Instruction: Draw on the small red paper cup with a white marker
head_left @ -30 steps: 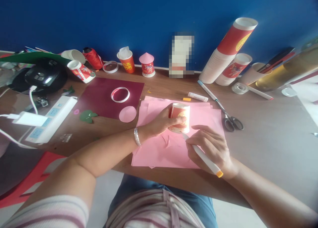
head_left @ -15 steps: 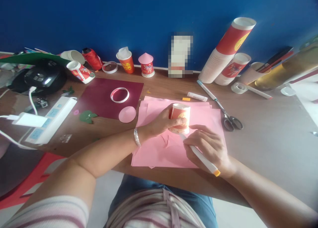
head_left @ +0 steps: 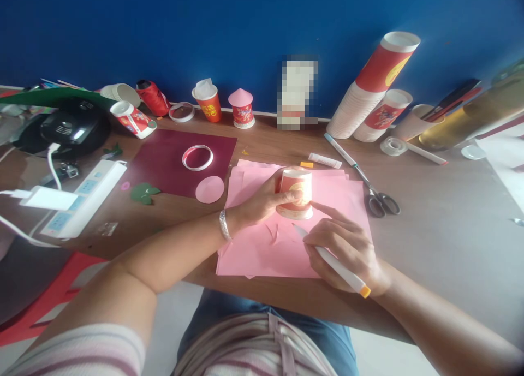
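My left hand (head_left: 278, 197) is wrapped round a red paper cup (head_left: 295, 188) with a gold print, its narrower base end up, above a stack of pink paper sheets (head_left: 262, 250). Between the fingers of my right hand (head_left: 341, 245) is a white marker pen (head_left: 339, 268) with an orange end. Its tip points at the lower part of the cup but stands a little apart from it. The right index finger reaches to the cup's side, near its lower right. Thin pink paper strips (head_left: 273, 234) lie on the sheets below.
Behind the sheets lie an orange cap (head_left: 307, 165) and a glue stick (head_left: 325, 160). Scissors (head_left: 381, 204) are at the right. A tall cup stack (head_left: 362, 100) leans at the back. At left are maroon paper (head_left: 164, 163), a tape ring (head_left: 197, 157) and a power strip (head_left: 88, 193).
The marker pen's tip has drawn back from the cup's lower edge, and my right index finger has straightened toward the cup. The cup has tilted slightly in my left hand.
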{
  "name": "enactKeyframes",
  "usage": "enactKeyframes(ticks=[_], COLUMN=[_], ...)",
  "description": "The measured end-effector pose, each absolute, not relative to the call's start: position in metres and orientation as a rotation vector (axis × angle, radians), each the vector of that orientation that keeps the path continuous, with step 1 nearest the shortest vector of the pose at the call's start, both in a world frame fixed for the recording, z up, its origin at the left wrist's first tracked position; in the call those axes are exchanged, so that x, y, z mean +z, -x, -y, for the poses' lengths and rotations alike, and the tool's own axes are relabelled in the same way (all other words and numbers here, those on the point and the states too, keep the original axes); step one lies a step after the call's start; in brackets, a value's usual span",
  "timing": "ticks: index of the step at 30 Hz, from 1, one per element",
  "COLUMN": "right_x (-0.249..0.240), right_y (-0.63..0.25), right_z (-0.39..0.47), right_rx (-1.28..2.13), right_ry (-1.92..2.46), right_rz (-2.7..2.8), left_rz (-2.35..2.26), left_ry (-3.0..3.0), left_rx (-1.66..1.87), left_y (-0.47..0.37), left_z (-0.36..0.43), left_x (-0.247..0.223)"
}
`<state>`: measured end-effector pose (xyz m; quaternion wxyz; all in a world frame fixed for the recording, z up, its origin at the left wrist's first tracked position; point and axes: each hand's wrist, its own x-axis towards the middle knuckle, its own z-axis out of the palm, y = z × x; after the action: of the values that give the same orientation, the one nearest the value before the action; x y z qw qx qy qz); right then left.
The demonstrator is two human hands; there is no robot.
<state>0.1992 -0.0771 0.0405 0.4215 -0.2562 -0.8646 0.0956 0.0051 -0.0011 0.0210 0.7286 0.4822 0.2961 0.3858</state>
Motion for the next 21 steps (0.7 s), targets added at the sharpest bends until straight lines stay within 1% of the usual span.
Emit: enactKeyframes(ticks=[5, 12, 21], right_x=[0.041, 0.044, 0.038], right_y=[-0.198, -0.194, -0.202], right_z=[0.077, 0.077, 0.074], right_rx=[0.245, 0.248, 0.071], right_ry=[0.629, 0.572, 0.678], right_rz=[2.162, 2.214, 2.106], left_rz=[-0.585, -0.705, -0.747], left_ry=[-0.973, -1.018, -1.046], left_rx=[0.889, 0.803, 0.752], left_y=[-0.007, -0.008, -0.007], left_z=[0.000, 0.004, 0.003], left_x=[0.011, 0.024, 0.026])
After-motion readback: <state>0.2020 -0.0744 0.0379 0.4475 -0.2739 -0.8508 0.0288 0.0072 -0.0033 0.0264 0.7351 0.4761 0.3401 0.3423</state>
